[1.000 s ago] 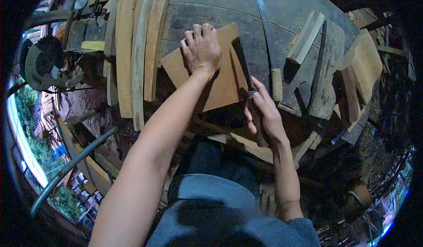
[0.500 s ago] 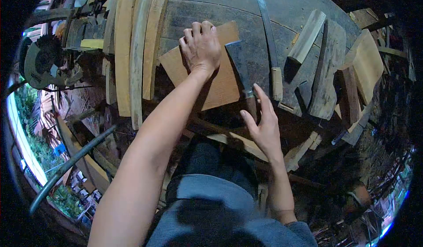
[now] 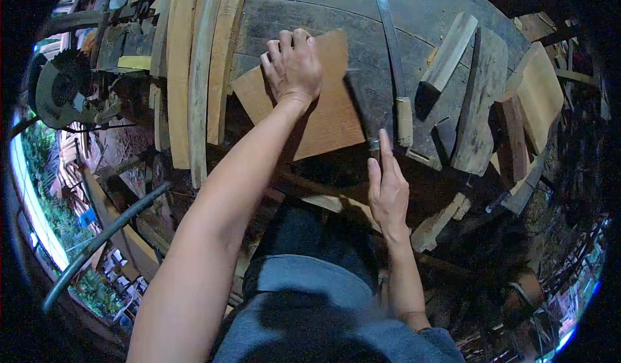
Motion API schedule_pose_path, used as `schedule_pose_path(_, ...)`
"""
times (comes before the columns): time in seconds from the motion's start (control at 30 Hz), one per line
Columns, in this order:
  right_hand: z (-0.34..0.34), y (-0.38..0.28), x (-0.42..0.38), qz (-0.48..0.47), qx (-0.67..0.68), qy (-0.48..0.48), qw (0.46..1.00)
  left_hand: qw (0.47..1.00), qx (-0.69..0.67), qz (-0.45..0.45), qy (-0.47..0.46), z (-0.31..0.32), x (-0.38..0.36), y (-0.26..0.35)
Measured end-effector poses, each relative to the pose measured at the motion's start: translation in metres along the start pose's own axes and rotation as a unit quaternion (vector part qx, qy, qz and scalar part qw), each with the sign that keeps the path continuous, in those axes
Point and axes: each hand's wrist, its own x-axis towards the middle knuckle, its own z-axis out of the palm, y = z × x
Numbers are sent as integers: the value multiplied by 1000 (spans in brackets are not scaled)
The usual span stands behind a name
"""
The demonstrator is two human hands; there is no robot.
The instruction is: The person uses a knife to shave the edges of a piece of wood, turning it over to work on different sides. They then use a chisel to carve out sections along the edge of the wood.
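My left hand (image 3: 294,65) presses flat on the far left corner of a brown wooden board (image 3: 330,120), which lies on a dark, worn worktable (image 3: 310,13). My right hand (image 3: 388,185) is at the board's near right corner. It is closed around the handle of a broad-bladed cleaver (image 3: 363,104), with the index finger stretched along the handle. The dark blade stands on edge along the board's right side and points away from me.
Several long curved wooden slats (image 3: 194,72) lie on the left, with a circular saw (image 3: 65,91) beyond them. A long metal blade with a wooden handle (image 3: 403,120) lies right of the cleaver. Wood blocks (image 3: 480,104) and a pale plank (image 3: 537,91) crowd the right. A metal pipe (image 3: 103,240) crosses the lower left.
Half a second ago my right hand was open beside the cleaver, whose blade lay flat. Now the hand is back on the handle and the blade stands on edge. My left hand stayed put.
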Motion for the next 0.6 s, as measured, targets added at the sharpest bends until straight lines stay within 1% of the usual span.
schedule_pose_path(0.03, -1, 1, 0, 2, -5, 3, 1000, 1000, 7, -2, 5, 1, 1, 1)
schedule_pose_path(0.1, 5, 0, -3, -37, 76, -1, 996, 999, 32, 0, 11, -1, -1, -5)
schedule_pose_path(0.13, 7, -2, 1, -23, 104, -12, 994, 1000, 27, 1, 5, -2, -2, -5)
schedule_pose_path(0.23, 5, -1, 9, -20, 64, -13, 998, 1000, 24, 1, 10, 2, 1, -1)
schedule_pose_path(0.3, 4, -9, 3, -8, 62, -9, 998, 999, 37, 2, 7, -1, -2, -1)
schedule_pose_path(0.4, 12, -19, -10, -20, 63, 5, 998, 1000, 22, -9, -7, 1, 1, 0)
schedule_pose_path(0.5, 18, -23, 1, -22, 61, 17, 998, 1000, 18, 5, -4, 1, 2, -4)
schedule_pose_path(0.53, 17, -27, 11, -10, 55, 2, 998, 1000, 18, 5, -6, 1, 1, -4)
schedule_pose_path(0.6, 14, -28, 18, -14, 43, 3, 999, 1000, 7, -17, -2, 2, 8, -1)
